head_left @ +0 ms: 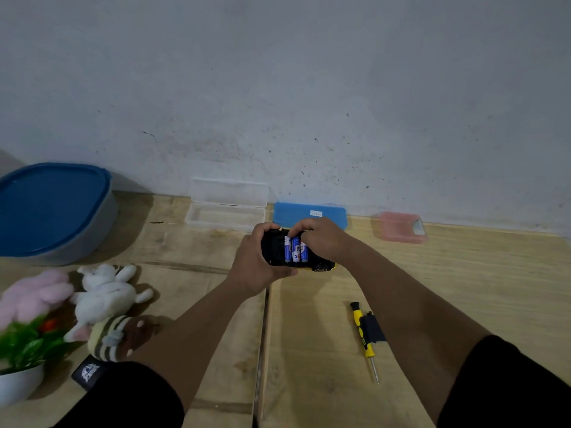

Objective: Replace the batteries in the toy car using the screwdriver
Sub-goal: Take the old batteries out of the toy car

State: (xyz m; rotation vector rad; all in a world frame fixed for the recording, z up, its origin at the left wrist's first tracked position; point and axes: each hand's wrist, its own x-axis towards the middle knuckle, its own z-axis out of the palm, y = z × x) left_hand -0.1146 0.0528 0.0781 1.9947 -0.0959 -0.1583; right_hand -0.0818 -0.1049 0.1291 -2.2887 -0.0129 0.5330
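Two hands hold a car upside down.

The screwdriver (366,341) lies nearest, tip toward us. Farther, the left hand (256,267) grips the toy car (296,251), lying sideways. The right hand (321,240) pinches the batteries (295,249), which point away.

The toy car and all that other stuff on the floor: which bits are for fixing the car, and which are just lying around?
For the job: toy car, upside down in the left hand; blue batteries under the right hand; screwdriver; black cover piece beside it, probably.

Just lying about: soft toys; plant pot; blue-lidded tub; clear case; blue case; pink box.
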